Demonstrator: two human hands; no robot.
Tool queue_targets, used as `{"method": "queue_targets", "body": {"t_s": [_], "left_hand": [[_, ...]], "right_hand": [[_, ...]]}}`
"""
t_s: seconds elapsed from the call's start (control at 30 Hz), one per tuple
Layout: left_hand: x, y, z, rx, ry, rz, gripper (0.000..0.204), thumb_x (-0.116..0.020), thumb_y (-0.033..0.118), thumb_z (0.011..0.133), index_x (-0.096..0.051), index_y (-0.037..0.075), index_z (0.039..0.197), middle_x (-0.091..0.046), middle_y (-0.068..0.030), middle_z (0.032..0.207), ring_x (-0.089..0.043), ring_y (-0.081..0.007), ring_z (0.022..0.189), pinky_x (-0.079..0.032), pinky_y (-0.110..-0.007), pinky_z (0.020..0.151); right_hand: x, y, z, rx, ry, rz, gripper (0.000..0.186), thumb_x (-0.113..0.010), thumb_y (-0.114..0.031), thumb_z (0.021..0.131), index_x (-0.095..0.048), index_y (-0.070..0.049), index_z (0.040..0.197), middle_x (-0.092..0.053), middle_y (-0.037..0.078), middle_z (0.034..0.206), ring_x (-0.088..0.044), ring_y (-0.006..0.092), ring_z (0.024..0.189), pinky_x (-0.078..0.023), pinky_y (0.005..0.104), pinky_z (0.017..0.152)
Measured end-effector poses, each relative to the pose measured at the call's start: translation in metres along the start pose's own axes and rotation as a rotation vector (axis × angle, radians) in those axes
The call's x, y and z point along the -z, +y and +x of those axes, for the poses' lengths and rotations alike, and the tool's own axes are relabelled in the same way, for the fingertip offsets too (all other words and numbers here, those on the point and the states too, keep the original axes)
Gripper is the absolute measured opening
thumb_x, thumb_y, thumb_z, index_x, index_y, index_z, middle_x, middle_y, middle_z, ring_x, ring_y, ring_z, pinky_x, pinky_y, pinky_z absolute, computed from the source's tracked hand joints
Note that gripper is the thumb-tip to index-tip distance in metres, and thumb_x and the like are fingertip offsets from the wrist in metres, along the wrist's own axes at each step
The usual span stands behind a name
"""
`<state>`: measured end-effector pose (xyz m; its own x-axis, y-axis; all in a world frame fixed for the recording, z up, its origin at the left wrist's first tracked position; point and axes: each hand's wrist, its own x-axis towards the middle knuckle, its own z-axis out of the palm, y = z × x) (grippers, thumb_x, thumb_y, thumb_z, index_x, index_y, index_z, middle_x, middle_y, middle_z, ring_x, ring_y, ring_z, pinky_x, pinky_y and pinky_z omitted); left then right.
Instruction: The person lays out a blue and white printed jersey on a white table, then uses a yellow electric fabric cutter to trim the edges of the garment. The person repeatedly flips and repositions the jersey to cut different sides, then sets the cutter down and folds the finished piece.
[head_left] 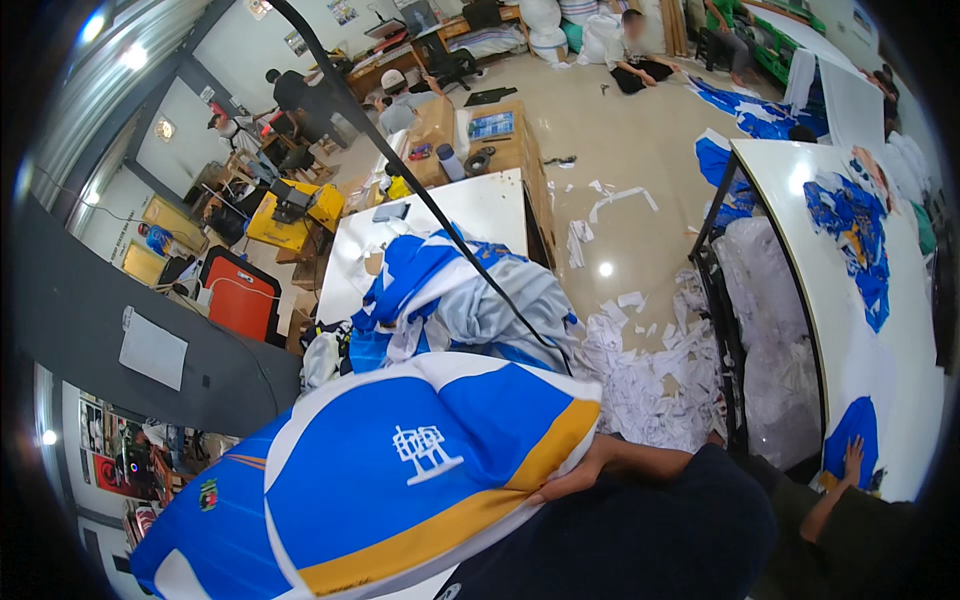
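A large blue fabric piece (370, 480) with white panels, a yellow-orange band and a white printed emblem spreads across the lower view. My right hand (570, 470) grips its right edge, fingers closed on the hem below the band. My left hand cannot be seen. Just beyond the fabric, a heap of blue, white and pale grey cloth (500, 300) lies on a white table (360, 260), with a dark cable crossing over it.
A co-worker's hand (853, 458) presses blue cloth on the white right table (870, 360). Paper scraps (645, 390) litter the floor between tables. A grey pillar (230, 370) stands left. Behind are cardboard boxes (520, 150), a yellow machine (285, 215) and several seated or standing people.
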<state>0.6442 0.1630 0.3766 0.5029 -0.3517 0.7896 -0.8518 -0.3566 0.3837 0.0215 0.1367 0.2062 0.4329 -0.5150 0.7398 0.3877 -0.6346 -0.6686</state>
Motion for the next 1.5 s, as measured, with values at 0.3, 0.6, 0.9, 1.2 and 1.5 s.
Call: {"method": "queue_targets", "body": {"t_s": [0.3,0.6,0.9,1.2,1.5], "left_hand": [[-0.022,-0.159,-0.112,0.244,-0.179,0.030,0.038,-0.061,0.021,0.092,-0.059,0.008,0.128,-0.066,-0.0076,0.115,-0.066,-0.0186,0.098,-0.055,-0.034,0.075],[0.035,-0.334,-0.334,0.777,-0.257,-0.488,0.038,-0.060,0.019,0.093,-0.059,0.009,0.130,-0.066,-0.0068,0.116,-0.066,-0.0166,0.098,-0.055,-0.033,0.073],[0.017,-0.026,-0.487,1.113,-0.918,-0.656,0.049,-0.074,0.044,0.091,-0.064,0.005,0.118,-0.066,-0.0046,0.094,-0.061,-0.0111,0.082,-0.047,-0.028,0.067],[0.043,0.010,-0.431,0.804,-1.211,-0.486,0.099,-0.079,0.059,0.082,-0.041,-0.004,0.148,-0.063,-0.0221,0.125,-0.064,-0.0288,0.114,-0.052,-0.037,0.096],[0.145,-0.151,-0.504,0.511,-1.369,0.355,0.039,-0.067,0.023,0.081,-0.073,0.018,0.120,-0.067,-0.0139,0.128,-0.063,-0.0366,0.117,-0.050,-0.045,0.103]], "right_hand": [[-0.109,0.031,-0.070,-0.575,-0.294,-0.173,0.036,-0.066,-0.038,0.093,-0.072,-0.003,0.092,-0.069,0.017,0.082,-0.067,0.0378,0.077,-0.051,0.0432,0.067],[-0.190,0.068,-0.154,-1.202,-0.206,-0.163,0.038,-0.058,-0.040,0.099,-0.069,-0.003,0.097,-0.071,0.016,0.091,-0.068,0.0338,0.083,-0.051,0.0432,0.076],[-0.253,0.097,-0.146,-0.787,-0.577,-0.284,0.032,-0.064,-0.031,0.100,-0.068,-0.005,0.118,-0.074,0.012,0.103,-0.072,0.0239,0.085,-0.055,0.0359,0.073],[-0.285,0.058,-0.089,-0.537,-0.806,0.251,0.032,-0.060,-0.037,0.100,-0.071,-0.007,0.109,-0.071,0.013,0.107,-0.066,0.0325,0.102,-0.050,0.0426,0.092],[-0.257,0.056,-0.034,-0.592,-1.238,0.430,0.039,-0.071,-0.034,0.094,-0.069,-0.003,0.117,-0.072,0.016,0.105,-0.069,0.0275,0.094,-0.054,0.0383,0.084]]}}
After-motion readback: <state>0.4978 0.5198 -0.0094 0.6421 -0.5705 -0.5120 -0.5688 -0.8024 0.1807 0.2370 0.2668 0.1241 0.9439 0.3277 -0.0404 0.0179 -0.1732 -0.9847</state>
